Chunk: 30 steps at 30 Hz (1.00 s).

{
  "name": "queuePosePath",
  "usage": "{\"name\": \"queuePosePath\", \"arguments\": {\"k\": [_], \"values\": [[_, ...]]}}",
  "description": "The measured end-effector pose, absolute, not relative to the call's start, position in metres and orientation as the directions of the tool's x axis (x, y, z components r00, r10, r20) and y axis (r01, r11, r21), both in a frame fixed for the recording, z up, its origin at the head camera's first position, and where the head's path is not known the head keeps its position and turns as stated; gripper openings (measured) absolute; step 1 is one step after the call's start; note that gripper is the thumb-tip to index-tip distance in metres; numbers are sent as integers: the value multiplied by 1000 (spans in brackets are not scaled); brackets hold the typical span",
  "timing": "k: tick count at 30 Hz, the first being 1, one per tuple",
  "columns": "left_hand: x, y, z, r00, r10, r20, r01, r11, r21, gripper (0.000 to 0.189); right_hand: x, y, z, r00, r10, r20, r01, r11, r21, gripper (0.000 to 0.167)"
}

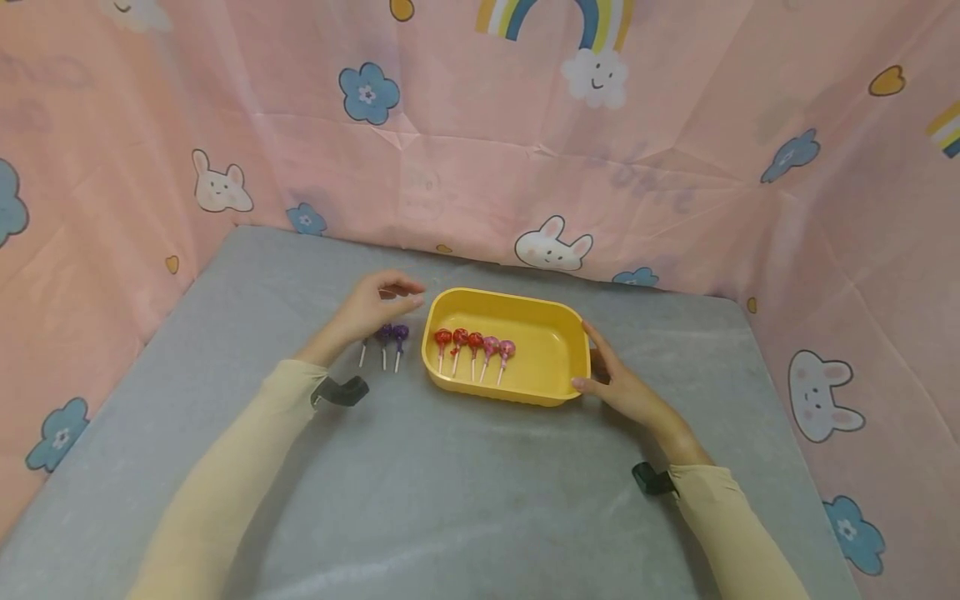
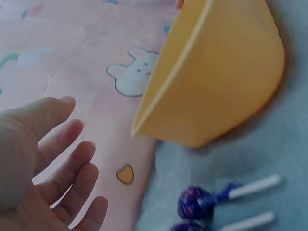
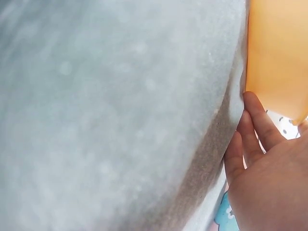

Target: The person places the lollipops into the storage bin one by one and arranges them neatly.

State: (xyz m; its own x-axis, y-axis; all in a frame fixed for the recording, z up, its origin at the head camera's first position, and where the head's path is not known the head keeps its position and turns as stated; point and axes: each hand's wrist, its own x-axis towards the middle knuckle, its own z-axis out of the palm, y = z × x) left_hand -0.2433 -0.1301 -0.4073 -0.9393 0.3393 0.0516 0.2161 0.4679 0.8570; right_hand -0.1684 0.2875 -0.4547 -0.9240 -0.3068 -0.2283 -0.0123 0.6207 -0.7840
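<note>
A yellow plastic basin [image 1: 536, 392] stands on the table in the head view. Inside it lie three red lollipops [image 1: 460, 337] and two pink lollipops [image 1: 507, 348], in a row toward the left. Purple lollipops [image 1: 401, 333] lie on the table left of the basin, partly hidden by my left hand [image 1: 378, 304]. That hand hovers just left of the basin, fingers loosely bent and apart, holding nothing; the left wrist view shows its bare fingertips. My right hand [image 1: 622, 385] touches the basin's right end with thumb and fingers spread along it, fairly straight in the right wrist view.
A grey cloth covers the table [image 1: 465, 500]. Behind and at both sides hangs a pink curtain [image 1: 450, 167] printed with rabbits, flowers and rainbows. Dark bands [image 1: 341, 391] sit at both wrists, by the sleeve ends.
</note>
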Motion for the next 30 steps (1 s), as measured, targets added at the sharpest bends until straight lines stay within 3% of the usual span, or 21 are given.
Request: {"name": "queuePosePath", "arguments": {"k": [18, 30], "values": [[-243, -184, -446, -971, 225, -82, 47, 514, 856, 40, -170, 289, -458, -923, -308, -232, -14, 628, -778, 94], [-244, -197, -465, -968, 242, -63, 70, 506, 860, 37, -170, 289, -457, -921, -311, -233, -14, 625, -780, 94]]}}
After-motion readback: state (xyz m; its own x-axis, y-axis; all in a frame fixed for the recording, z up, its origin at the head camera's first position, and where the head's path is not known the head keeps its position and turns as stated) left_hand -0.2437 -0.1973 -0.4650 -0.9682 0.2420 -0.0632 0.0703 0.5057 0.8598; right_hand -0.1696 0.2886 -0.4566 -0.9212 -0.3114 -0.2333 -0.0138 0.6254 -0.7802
